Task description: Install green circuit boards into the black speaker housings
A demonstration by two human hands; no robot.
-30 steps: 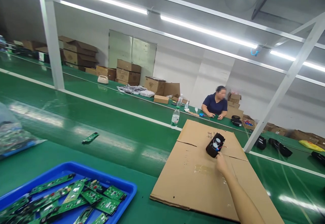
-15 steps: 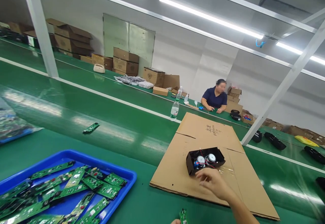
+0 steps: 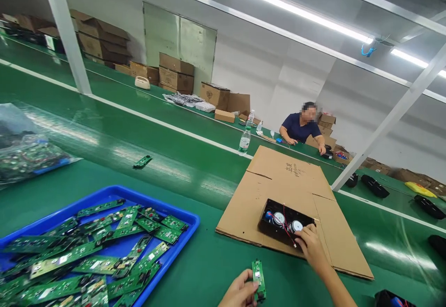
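Low in the middle of the head view, my left hand pinches a narrow green circuit board, held upright above the green tabletop. My right hand has its fingers closed on the near right corner of a black speaker housing. That housing lies open side up on a flattened cardboard sheet. Inside it are two round silver speaker drivers, a blue part and thin red and black wires. One wire end hangs over the near wall beside my fingers.
A blue tray full of green boards stands at left, behind it a clear bag of boards. One loose board lies farther off. Water bottles and a slanted post stand beyond. A co-worker sits across.
My right hand has moved right onto the housing's corner, and the housing has turned. My left hand has risen into view with the board. The co-worker's arm has reached out sideways.
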